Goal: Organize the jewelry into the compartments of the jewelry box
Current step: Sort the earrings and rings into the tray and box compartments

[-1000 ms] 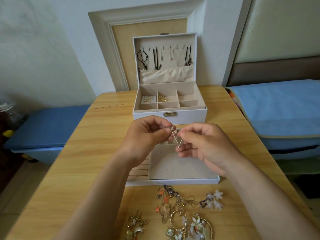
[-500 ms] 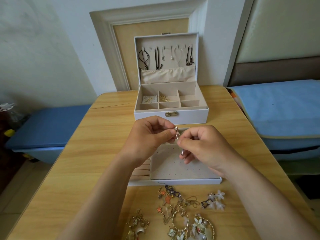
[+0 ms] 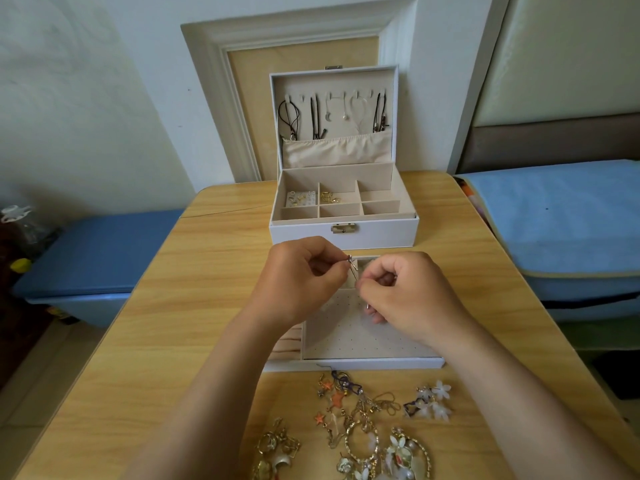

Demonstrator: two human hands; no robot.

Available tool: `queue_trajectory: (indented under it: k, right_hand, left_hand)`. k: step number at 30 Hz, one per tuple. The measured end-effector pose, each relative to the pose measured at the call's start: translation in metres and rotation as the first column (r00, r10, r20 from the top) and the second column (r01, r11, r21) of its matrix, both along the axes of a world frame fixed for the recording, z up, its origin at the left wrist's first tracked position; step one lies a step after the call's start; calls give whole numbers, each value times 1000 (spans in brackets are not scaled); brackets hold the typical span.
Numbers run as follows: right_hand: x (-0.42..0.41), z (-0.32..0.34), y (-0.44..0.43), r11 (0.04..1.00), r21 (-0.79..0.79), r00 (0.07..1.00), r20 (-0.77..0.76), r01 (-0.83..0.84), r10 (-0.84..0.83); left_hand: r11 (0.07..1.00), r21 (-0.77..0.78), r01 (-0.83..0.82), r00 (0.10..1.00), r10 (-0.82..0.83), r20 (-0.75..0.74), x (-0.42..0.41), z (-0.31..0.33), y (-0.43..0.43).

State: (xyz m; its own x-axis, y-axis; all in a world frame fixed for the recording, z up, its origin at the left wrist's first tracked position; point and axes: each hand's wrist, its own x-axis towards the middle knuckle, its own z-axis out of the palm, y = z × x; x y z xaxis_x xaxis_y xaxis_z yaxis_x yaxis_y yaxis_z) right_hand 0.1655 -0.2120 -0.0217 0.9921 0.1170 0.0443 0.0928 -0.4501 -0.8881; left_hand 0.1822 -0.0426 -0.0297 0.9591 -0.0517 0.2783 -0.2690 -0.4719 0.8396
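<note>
**Silver pin earring pinched between two hands above the drawer tray**

Silver metal, thin and straight with a small bead at its upper end — the stud earring [image 3: 352,271] is held slantwise between both hands. The left hand [image 3: 298,278] has its thumb and forefinger closed on the beaded top; the right hand [image 3: 408,292] is curled into a loose fist, fingertips nipped on the lower end of the pin. Both hover over the pulled-out drawer tray [image 3: 363,341], a white-walled tray lined in beige velvet dotted with rows of pinholes, with ribbed ring rolls along its left side.

Behind it, at the table's [image 3: 194,306] far edge, stands the white leatherette jewelry box [image 3: 343,226], lid upright — black cord necklaces [image 3: 292,117] and fine chains hang from hooks above a gathered satin pocket. Its top layer is split into six square-walled compartments; the far-left one holds small studs [image 3: 300,199], the far-middle one gold pieces [image 3: 330,197].

Along the near edge lies a tangled heap of loose jewelry [image 3: 360,420]: orange star charms, gold hoops, white petal flower earrings [image 3: 434,401].
</note>
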Motion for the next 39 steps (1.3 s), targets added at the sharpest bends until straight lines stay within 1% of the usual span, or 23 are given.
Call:
queue_trajectory:
  k: [8,12,15,21,24,29,34,39]
  right_hand:
    - [-1,-2,4,998,-53,1000,20,24,-23]
    - [3,-6,8,996,-51,998,-6,68,-68]
    - [3,-5,9,993,-38,989,-95,111,-115]
    - [17,6,25,979,19,923,-339,201,-183]
    - [25,8,45,980,17,896,-408,199,-174]
    - [40,6,66,969,-36,872,-427,246,-238]
    - [49,4,75,957,-99,856,-430,271,-287]
    - [49,5,77,957,-164,864,-415,238,-285]
  left_hand:
    - [997,76,-10,1000,8,23,-1,-1,0]
    - [998,66,24,999,-21,-45,1,0,3]
    - [1000,-8,3,997,-3,-83,2,-1,14]
    - [990,24,-138,987,139,-85,4,-3,40]
    - [987,28,-161,984,163,-73,2,-5,46]
    - [981,3,-192,980,192,-44,-1,-4,58]
    - [985,19,-174,984,174,-23,0,-6,63]
    - [987,54,-153,988,154,-15,1,-6,63]
